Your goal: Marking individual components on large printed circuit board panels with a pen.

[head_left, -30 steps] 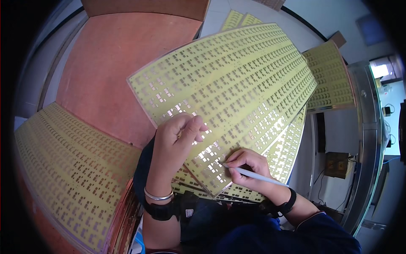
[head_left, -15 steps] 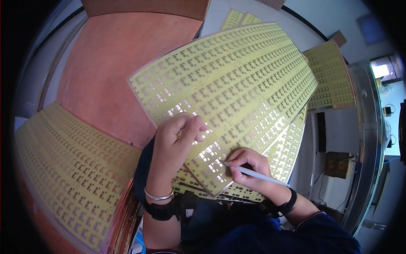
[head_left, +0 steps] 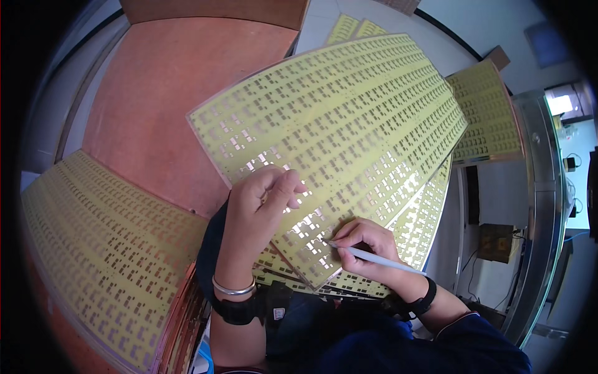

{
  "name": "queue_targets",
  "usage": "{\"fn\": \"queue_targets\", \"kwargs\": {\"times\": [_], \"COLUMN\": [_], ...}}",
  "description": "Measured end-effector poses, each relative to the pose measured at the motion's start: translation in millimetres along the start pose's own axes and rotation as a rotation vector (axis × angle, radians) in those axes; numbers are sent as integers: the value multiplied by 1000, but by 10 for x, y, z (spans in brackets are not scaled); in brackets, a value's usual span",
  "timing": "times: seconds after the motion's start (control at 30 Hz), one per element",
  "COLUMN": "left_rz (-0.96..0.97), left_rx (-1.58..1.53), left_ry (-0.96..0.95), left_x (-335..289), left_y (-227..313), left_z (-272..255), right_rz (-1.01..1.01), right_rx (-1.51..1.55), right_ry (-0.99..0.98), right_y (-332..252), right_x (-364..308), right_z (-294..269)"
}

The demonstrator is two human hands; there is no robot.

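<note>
A large yellow-green circuit board panel (head_left: 349, 134), with rows of small coppery and shiny metal pads, lies tilted before me. My right hand (head_left: 367, 245) pinches a slim pen-shaped tool (head_left: 386, 262) with a pale handle. Its dark pointed tip meets the panel among bright pads near the lower corner; whether it is a knife or a scriber I cannot tell. Over the panel's lower left edge rests my left hand (head_left: 265, 199), fingers curled in a loose fist with nothing visible in it. A silver bangle and a black band circle the left wrist; another black band is on the right.
More patterned panels (head_left: 423, 218) lie beneath this one. At lower left is a stack topped by a similar panel (head_left: 106, 262). A reddish-brown board (head_left: 162, 93) stretches behind it. Another panel (head_left: 489, 112) stands beside a metal-framed bench (head_left: 539, 162) at right. A brown box (head_left: 496, 243) with cables sits below.
</note>
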State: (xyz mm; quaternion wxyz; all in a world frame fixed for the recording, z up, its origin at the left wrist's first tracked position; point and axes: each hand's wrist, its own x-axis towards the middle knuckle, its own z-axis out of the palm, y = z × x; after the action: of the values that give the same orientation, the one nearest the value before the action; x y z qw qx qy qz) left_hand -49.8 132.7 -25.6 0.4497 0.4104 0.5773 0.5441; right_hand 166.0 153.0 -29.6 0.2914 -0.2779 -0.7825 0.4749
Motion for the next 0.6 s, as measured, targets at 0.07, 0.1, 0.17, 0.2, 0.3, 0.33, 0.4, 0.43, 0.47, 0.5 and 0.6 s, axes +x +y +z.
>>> {"fn": "queue_targets", "kwargs": {"times": [0.07, 0.1, 0.17, 0.2, 0.3, 0.33, 0.4, 0.43, 0.47, 0.5, 0.6], "left_rz": [2, 3, 4, 6, 8, 9, 13, 17, 16, 7, 5], "left_rx": [10, 4, 0, 0, 4, 8, 6, 5, 6, 10, 9], "left_ry": [-11, -4, 3, 4, 3, 1, 0, 1, 2, 1, 0], "left_x": [4, 3, -1, -3, -2, -1, 2, -1, -4, -8, -1], "left_y": [-4, -7, -19, -25, -30, -32, -28, -26, -29, -35, -19], "left_z": [2, 7, 8, 5, 1, 1, 7, 5, -1, -8, 4], "right_rz": [0, 7, 15, 23, 40, 49, 52, 55, 55, 41, 27], "right_rx": [2, 3, 6, -7, -13, -5, -1, 5, 6, 6, -3], "right_ry": [0, 1, 4, 5, 11, 14, 14, 14, 13, 11, 10], "right_y": [-4, -8, -16, -24, -23, -19, -29, -34, -36, -35, -34], "right_x": [-1, -1, -2, -3, -15, -17, -13, -10, -4, 4, 5], "right_z": [-4, -5, -3, -2, 1, 2, -3, -2, 1, 5, -4]}}
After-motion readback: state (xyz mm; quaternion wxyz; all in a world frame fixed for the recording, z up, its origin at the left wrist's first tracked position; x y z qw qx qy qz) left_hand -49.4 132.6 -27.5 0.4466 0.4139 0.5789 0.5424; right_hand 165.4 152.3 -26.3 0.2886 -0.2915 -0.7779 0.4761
